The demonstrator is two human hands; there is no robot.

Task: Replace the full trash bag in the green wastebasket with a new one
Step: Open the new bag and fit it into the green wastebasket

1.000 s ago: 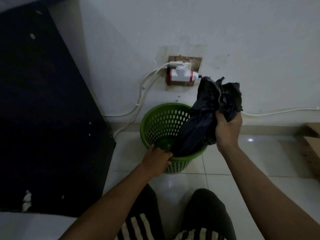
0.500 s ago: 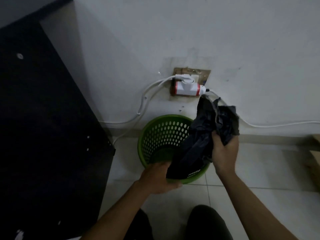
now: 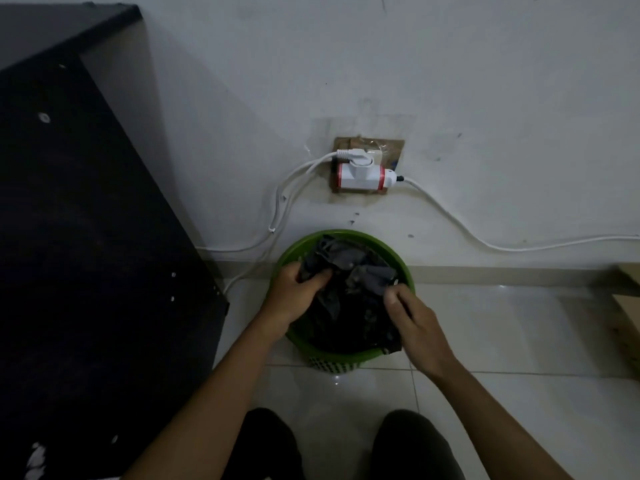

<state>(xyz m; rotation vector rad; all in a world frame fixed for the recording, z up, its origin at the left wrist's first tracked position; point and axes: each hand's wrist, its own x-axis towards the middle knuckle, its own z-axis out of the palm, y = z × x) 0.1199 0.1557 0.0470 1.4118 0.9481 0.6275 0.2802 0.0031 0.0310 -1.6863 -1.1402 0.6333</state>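
Observation:
The green wastebasket stands on the tiled floor against the white wall. A crumpled black trash bag lies inside it and fills most of its opening. My left hand grips a fold of the bag at the basket's left rim. My right hand pinches the bag's edge at the right side, over the rim. The bottom of the basket is hidden by the bag.
A black cabinet stands close on the left. A wall socket with a white and red adapter sits just above the basket, with white cables trailing both ways. Cardboard lies at the right edge. My knees are below.
The bag went from being held up above the basket in my right hand down into the basket. My left hand left the rim and took hold of the bag. The view tilted down.

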